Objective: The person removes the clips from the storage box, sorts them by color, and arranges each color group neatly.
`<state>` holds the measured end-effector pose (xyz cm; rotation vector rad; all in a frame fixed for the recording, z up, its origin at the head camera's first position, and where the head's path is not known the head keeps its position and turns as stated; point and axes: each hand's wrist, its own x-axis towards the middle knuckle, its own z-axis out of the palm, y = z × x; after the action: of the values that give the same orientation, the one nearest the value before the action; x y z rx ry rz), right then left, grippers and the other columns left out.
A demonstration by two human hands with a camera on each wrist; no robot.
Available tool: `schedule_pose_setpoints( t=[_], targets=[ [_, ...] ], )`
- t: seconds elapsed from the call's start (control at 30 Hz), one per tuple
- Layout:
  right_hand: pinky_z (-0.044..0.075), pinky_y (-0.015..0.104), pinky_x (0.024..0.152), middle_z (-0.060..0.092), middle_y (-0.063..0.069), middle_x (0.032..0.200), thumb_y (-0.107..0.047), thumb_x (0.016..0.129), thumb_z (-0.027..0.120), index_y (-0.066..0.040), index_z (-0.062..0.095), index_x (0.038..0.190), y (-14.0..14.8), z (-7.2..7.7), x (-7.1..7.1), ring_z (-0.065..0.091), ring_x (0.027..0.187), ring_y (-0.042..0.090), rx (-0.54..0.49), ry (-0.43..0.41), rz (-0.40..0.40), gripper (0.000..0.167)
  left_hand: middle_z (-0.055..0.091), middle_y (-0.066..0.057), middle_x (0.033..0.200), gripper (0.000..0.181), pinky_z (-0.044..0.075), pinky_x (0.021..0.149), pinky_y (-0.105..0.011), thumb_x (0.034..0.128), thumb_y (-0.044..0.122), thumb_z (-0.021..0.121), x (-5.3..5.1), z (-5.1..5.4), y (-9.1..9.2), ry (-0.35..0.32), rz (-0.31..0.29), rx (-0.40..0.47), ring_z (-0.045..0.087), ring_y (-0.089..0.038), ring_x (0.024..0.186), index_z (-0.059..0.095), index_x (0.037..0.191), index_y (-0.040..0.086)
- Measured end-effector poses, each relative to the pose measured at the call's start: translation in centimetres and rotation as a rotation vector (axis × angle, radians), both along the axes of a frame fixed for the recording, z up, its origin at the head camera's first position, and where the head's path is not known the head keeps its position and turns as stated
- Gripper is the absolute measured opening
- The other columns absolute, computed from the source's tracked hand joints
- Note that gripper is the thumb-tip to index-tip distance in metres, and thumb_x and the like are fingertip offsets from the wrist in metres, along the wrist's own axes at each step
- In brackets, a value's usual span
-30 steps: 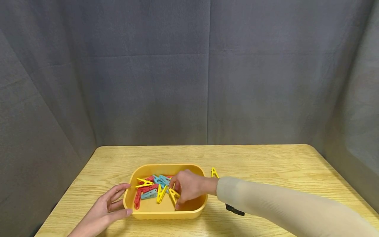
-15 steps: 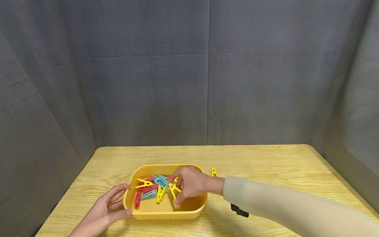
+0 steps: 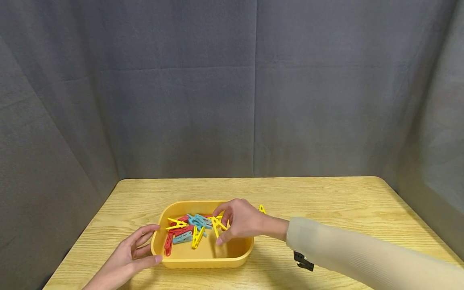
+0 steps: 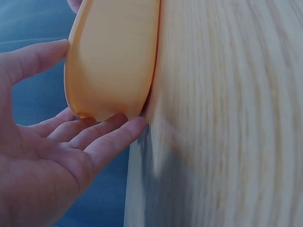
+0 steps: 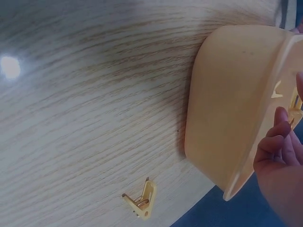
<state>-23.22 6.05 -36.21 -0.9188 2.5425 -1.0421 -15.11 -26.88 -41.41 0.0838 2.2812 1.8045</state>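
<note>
My right hand (image 3: 243, 219) is over the right half of a yellow plastic bin (image 3: 203, 264), pinching a yellow clothespin (image 3: 216, 226). In the right wrist view that clothespin (image 5: 296, 113) shows at the fingertips, cut by the frame edge. Red clothespins (image 3: 168, 243), blue clothespins (image 3: 183, 237) and other yellow clothespins (image 3: 197, 237) lie jumbled in the bin's left and middle. At the bin's left end, my left hand (image 3: 127, 253) touches the wall with spread thumb and fingers. The left wrist view has those fingers (image 4: 106, 144) fairly straight against the outer wall.
One yellow clothespin (image 5: 143, 201) lies on the wooden table (image 3: 326, 201) beyond the bin's right end, partly behind the right forearm in the head view. A black strap (image 3: 303, 262) shows under the right sleeve. Grey curtains (image 3: 253, 100) stand behind and at both sides.
My right hand has moved a little up and to the right within the bin, and the yellow clothespin at its fingertips has moved along with it. The left hand and bin stay put.
</note>
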Motion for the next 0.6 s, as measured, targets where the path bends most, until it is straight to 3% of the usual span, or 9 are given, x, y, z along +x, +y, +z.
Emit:
schedule_pose_setpoints(
  t=[0.27, 0.6],
  targets=[
    [0.048, 0.025, 0.063, 0.066, -0.002, 0.077, -0.019, 0.071, 0.100, -0.005, 0.073, 0.116, 1.0, 0.6, 0.4, 0.055, 0.064, 0.010, -0.053, 0.013, -0.028, 0.054, 0.030, -0.034, 0.163, 0.080, 0.060, 0.091, -0.035, 0.0905, 0.002, 0.081, -0.1, -0.1, -0.2, 0.025, -0.022, 0.013, 0.056, -0.046, 0.134, 0.036, 0.156, -0.003],
    [0.044, 0.024, 0.061, 0.065, 0.003, 0.079, -0.022, 0.071, 0.100, -0.007, 0.073, 0.112, 2.6, 0.7, 0.9, 0.053, 0.065, 0.014, -0.086, 0.007, -0.082, 0.051, 0.029, -0.035, 0.164, 0.080, 0.061, 0.092, -0.037, 0.0914, 0.002, 0.080, 0.0, -0.1, -0.3, -0.004, -0.023, 0.014, 0.054, -0.046, 0.136, 0.034, 0.157, -0.003]
  ],
)
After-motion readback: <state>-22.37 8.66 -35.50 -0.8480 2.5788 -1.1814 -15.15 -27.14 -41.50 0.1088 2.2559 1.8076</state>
